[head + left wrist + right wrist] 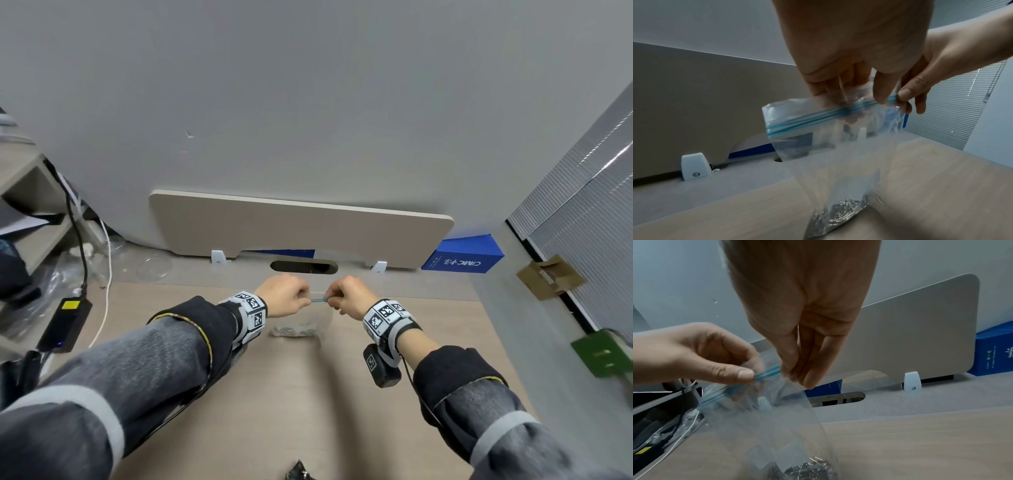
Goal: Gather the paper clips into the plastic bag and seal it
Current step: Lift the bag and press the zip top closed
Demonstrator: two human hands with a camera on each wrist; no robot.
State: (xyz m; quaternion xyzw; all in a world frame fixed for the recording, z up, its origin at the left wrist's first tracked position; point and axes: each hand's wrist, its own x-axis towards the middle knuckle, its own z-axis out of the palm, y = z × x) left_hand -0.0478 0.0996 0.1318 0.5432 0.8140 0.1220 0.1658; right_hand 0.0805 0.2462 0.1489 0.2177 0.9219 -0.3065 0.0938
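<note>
**Two hands pinch the bag's blue strip**

While it hangs above the desk (308, 394), the plastic bag (838, 162) is held at its top by both hands. On the left, the left hand (284, 296) pinches the blue zip strip (318, 300) between thumb and curled fingers. Just beside it, the right hand (349, 295) pinches the same strip likewise. Paper clips (840, 214) lie heaped in the bag's bottom, which rests on the desk. Farther right stands a blue box (462, 255).
</note>
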